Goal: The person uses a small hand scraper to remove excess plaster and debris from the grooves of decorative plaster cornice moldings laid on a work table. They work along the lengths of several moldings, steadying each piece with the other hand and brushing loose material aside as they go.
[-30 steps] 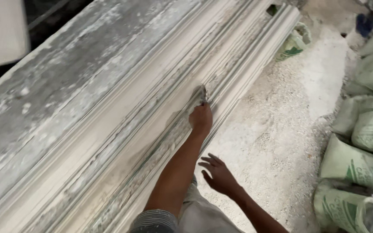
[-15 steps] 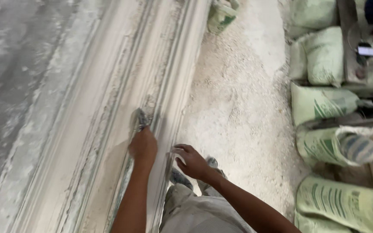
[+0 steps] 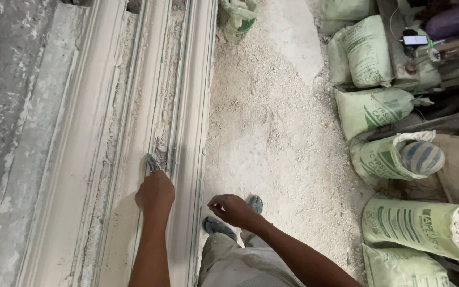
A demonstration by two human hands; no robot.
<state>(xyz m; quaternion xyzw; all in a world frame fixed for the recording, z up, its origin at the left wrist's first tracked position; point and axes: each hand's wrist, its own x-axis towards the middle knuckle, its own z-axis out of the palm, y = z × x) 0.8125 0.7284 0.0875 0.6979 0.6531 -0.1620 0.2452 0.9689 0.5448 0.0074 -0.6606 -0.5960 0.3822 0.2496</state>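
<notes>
Here your left hand (image 3: 155,194) is clenched on a small scraper (image 3: 152,162), its blade pressed into a groove of the long plaster moulding (image 3: 134,133). Your right hand (image 3: 231,208) hangs empty, fingers loosely spread, above the dusty floor (image 3: 272,133) just beside the moulding's edge. Green sacks (image 3: 373,106) lie to the right.

Most of the scraper blade (image 3: 152,162) sits hidden inside the left hand (image 3: 155,194) (handle unseen); the green sacks (image 3: 421,228) run off the right edge.
</notes>
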